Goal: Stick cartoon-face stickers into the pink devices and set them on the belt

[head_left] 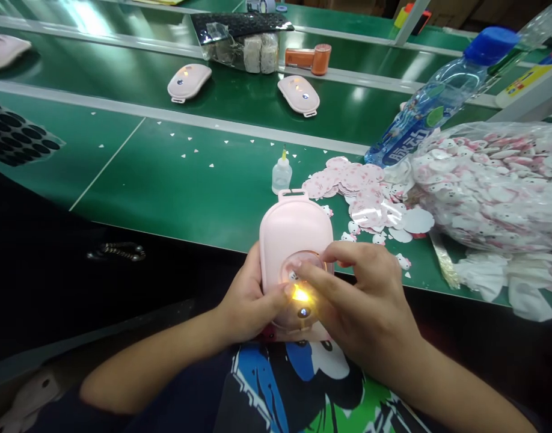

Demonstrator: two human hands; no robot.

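Upright over my lap is a pink plastic case (294, 222) with a loop at its top, a round clear window, and a yellow light (300, 293) glowing near a small dark oval. My left hand (249, 300) grips its left side, the thumb lying across the front. With bent fingers, my right hand (366, 294) holds the right side and presses on the window. A small white cat-face piece (294, 276) shows under its fingertips; the right thumb is mostly hidden. Behind the case stands a small dropper bottle (282, 174) with a yellow needle tip.
Pink and white round cutouts (348, 180) lie on the green bench beside a plastic bag of cat-face pieces (492, 186). A blue-capped bottle (429, 108) leans behind. Further back are similar pink cases (189, 83), an orange tape dispenser (309, 59) and black round stickers (18, 135).
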